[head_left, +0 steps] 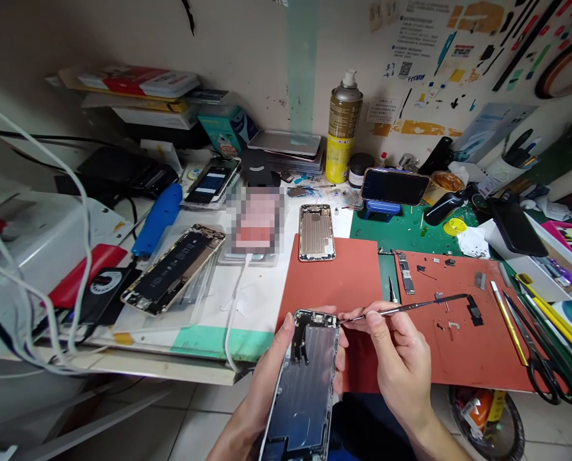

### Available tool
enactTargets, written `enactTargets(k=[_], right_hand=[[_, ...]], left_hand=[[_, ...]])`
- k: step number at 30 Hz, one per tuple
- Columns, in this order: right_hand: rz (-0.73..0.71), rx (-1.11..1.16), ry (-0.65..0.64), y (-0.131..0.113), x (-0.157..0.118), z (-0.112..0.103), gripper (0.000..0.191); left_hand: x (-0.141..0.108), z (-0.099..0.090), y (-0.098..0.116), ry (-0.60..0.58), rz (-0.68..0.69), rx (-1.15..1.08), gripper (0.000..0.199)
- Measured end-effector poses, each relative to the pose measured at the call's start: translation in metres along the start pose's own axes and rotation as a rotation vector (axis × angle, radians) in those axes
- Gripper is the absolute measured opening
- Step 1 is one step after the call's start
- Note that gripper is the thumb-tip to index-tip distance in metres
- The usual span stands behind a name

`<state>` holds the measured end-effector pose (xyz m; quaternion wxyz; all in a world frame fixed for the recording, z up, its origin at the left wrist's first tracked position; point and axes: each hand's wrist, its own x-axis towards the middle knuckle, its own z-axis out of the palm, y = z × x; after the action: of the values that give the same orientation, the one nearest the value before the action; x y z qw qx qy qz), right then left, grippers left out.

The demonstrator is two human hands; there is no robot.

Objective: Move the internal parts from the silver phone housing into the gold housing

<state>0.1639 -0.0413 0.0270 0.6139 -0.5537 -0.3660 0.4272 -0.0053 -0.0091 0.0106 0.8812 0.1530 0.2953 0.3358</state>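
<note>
A silvery phone housing point(305, 390), its inner side facing up, is in my left hand point(271, 371), with the thumb along its left edge and fingertips showing past its right edge. My right hand point(401, 365) pinches a thin metal tool point(410, 307). The tool's left end meets the housing's top right corner, where the exact contact is too small to make out. Its other end reaches right over the red-brown mat point(458, 358). Beyond the housing, a smaller gold phone back point(317, 232) lies on another part of the mat.
An opened phone with a black battery point(175, 269) lies at left, near white cables point(84, 256). Small parts and a narrow circuit board point(405, 274) lie on the right mat. Scissors point(545, 365) rest at its right edge. A spray can point(342, 128) stands at the back.
</note>
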Motion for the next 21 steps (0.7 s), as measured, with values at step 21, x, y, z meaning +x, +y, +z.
enactTargets(k=[21], right_hand=[[-0.026,0.030,-0.030,0.010,-0.017,0.008,0.020]], left_hand=[[-0.001,-0.001,-0.004,0.096,0.025,0.043,0.067]])
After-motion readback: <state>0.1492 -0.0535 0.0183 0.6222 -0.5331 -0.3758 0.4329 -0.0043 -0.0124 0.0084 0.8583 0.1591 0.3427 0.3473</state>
